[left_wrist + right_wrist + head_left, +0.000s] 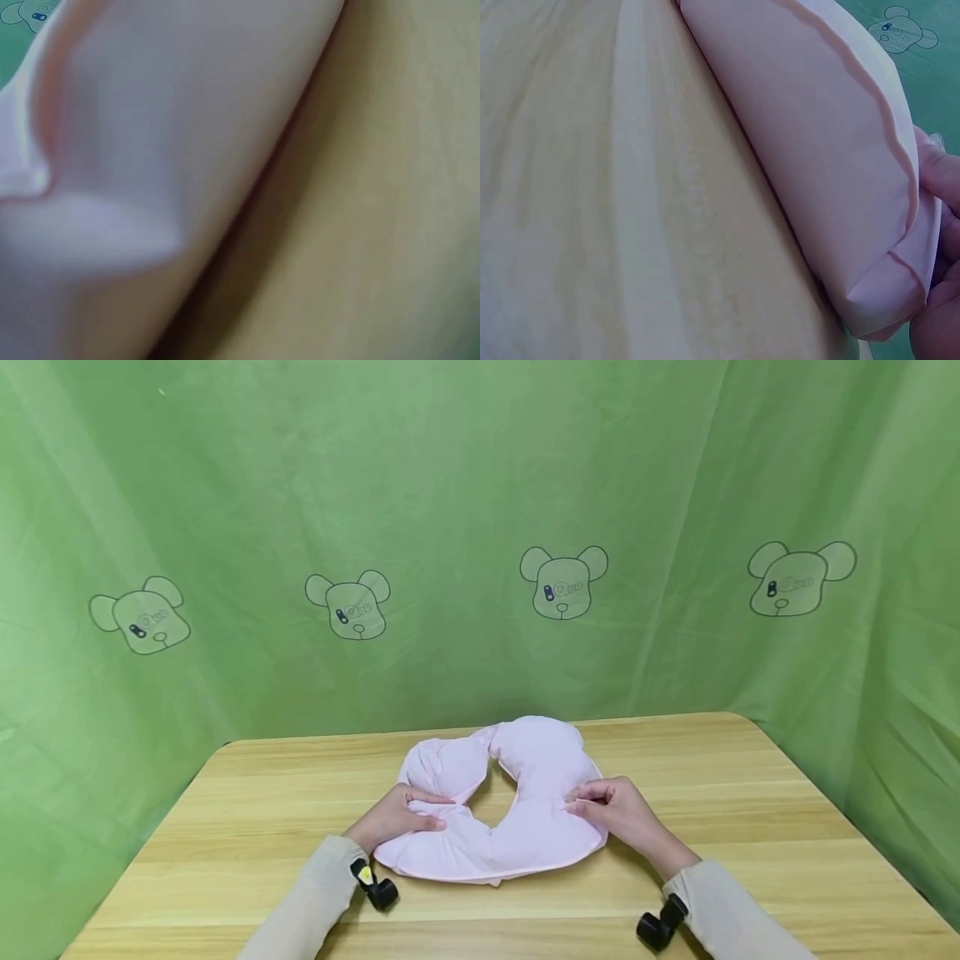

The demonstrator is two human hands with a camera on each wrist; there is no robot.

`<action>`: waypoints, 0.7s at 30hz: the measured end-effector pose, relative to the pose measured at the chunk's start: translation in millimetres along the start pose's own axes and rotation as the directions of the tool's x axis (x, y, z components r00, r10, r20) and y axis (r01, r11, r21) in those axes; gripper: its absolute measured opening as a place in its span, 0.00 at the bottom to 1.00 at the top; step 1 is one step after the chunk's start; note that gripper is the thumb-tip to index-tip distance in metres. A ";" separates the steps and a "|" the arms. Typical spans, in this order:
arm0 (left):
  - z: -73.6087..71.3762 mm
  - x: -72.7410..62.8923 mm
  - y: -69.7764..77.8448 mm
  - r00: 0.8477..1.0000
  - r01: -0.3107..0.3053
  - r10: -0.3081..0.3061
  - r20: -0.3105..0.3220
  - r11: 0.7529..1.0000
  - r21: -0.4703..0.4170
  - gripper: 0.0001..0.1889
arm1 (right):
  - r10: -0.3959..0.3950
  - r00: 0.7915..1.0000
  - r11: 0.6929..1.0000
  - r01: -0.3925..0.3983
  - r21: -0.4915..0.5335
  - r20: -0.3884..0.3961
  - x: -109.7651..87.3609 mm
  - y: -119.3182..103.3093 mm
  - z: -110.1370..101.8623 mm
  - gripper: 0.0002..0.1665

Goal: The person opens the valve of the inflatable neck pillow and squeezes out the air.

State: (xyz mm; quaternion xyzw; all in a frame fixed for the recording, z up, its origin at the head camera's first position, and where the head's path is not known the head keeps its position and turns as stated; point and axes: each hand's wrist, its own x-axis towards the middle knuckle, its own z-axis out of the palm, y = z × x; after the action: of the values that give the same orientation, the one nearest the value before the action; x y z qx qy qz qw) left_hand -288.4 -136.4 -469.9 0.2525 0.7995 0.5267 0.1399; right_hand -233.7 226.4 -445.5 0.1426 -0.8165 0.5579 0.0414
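A puffy pale pink neck pillow (495, 857) lies on the wooden table, curved round a central gap, its two ends meeting at the far side. On its left part, my left hand (397, 817) grips the fabric, index finger and thumb on top; the other fingers are hidden. My right hand (622, 812) pinches the cover on the right side between thumb and fingers. The left wrist view shows only blurred pillow fabric (150, 135). In the right wrist view, the piped seam (891, 139) runs along the pillow, and the fingers (939, 169) touch its edge.
The light wooden table (270, 827) has rounded far corners. A green curtain (450, 468) printed with bear heads hangs behind it and along both sides. Black wrist cameras are strapped over both beige sleeves (307, 893).
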 end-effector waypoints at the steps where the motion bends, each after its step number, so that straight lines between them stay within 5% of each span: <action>1: 0.1 0.0 0.0 1.000 0.002 -0.002 -0.002 1.000 -0.004 0.19 | 0.000 1.000 1.000 0.000 0.000 0.002 0.1 0.1 -0.1 0.09; 11: 2.8 -4.8 10.6 0.999 0.036 -0.036 -0.019 0.999 -0.019 0.17 | -0.007 1.000 1.000 0.007 0.007 0.017 -0.4 2.4 0.5 0.09; 21: -0.9 2.2 -3.2 0.999 0.048 -0.048 -0.014 0.998 -0.027 0.17 | -0.028 0.999 1.000 0.028 0.000 0.025 -0.2 2.0 -0.3 0.08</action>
State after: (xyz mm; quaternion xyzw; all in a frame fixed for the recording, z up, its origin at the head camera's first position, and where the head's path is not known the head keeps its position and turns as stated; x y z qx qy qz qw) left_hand -291.5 -136.9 -472.4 0.2275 0.7992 0.5359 0.1499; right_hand -234.1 227.5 -447.2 0.1612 -0.8149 0.5554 0.0389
